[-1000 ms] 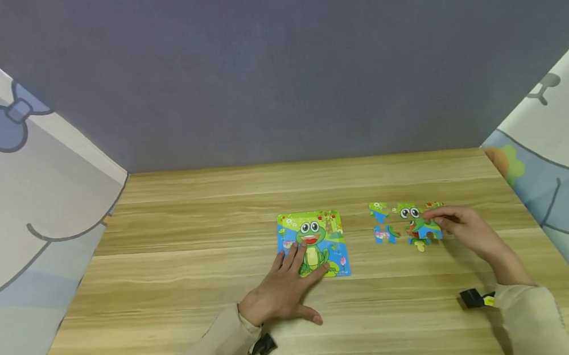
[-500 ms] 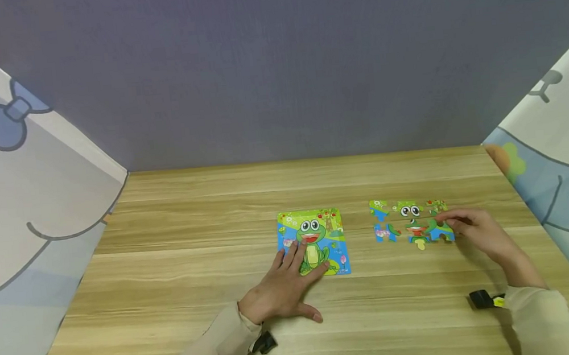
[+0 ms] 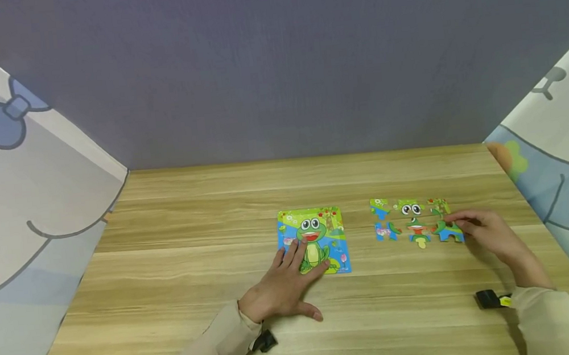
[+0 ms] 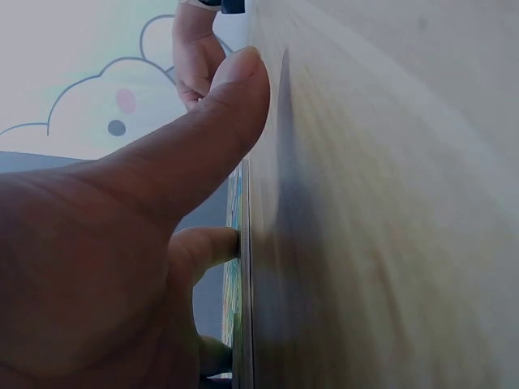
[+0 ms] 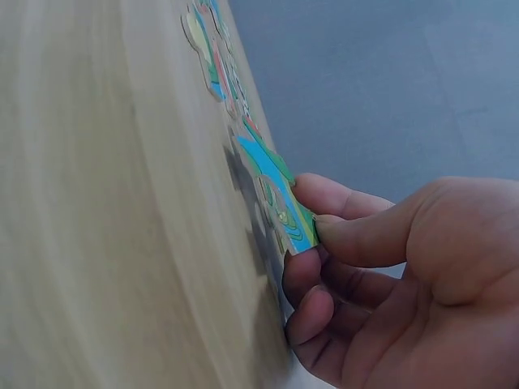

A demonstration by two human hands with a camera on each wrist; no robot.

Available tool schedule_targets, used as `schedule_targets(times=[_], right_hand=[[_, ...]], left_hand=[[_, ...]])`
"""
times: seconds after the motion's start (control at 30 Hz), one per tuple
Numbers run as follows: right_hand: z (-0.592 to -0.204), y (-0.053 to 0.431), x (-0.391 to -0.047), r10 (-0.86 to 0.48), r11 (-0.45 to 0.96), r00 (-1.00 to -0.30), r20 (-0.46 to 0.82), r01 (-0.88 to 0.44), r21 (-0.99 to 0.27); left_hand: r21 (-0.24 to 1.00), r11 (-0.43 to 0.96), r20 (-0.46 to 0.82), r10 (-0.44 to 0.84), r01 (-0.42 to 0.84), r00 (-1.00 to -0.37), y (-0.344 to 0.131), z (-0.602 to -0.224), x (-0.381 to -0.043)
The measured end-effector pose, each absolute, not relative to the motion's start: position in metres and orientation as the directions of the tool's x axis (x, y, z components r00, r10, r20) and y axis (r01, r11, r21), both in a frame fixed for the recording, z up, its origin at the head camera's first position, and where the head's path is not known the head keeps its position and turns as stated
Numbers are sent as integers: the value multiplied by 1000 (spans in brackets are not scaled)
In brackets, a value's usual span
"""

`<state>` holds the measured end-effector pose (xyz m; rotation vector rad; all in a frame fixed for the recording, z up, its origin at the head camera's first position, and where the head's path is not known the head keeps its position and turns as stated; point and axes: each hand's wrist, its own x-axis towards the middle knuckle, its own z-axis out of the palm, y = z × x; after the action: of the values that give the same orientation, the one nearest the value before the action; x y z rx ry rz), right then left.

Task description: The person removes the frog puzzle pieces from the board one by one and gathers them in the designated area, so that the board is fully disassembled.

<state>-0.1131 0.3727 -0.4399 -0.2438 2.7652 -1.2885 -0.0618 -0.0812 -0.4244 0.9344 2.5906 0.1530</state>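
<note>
A square frog picture board (image 3: 335, 241) lies on the wooden table. My left hand (image 3: 285, 290) rests on its lower left part with fingers spread, the thumb out on the wood. To the board's right, my right hand (image 3: 493, 237) pinches a blue and green puzzle piece (image 5: 280, 190) between thumb and fingertips. In the right wrist view this piece is tilted slightly off the table, its shadow beside it. Left of it are a frog-mouth piece (image 3: 417, 234), a frog-eyes piece (image 3: 410, 210), and left-hand pieces such as the pink-flowered one (image 3: 385, 231).
The pieces sit apart in two rough rows; an apple-tree piece (image 3: 439, 206) is just behind the right fingertips. A grey panel (image 3: 294, 68) stands along the table's back edge. Cartoon-printed walls rise at both sides. Each wrist carries a small black camera (image 3: 488, 299).
My right hand has moved right, drawing the pinched puzzle piece away from the frog-mouth piece. The apple-tree piece has come into fuller view. My left hand has stayed on the board.
</note>
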Motion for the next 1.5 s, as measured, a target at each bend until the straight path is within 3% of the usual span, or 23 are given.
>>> schedule_targets(times=[0.57,1.0,1.5], right_hand=[[-441,367,-111,-165,783,-978,128,-209,-586],[-434,364,-111,-160,847,-984,79,-178,-501],[-433,365,-112,-132,855,-989,61,-144,-499]], left_hand=[[208,767,-301,640,607,-707,-80,-425,-63],[207,774,-309,632,599,-710,-81,-423,-60],[222,773,-297,635,595,-713,-81,-424,-60]])
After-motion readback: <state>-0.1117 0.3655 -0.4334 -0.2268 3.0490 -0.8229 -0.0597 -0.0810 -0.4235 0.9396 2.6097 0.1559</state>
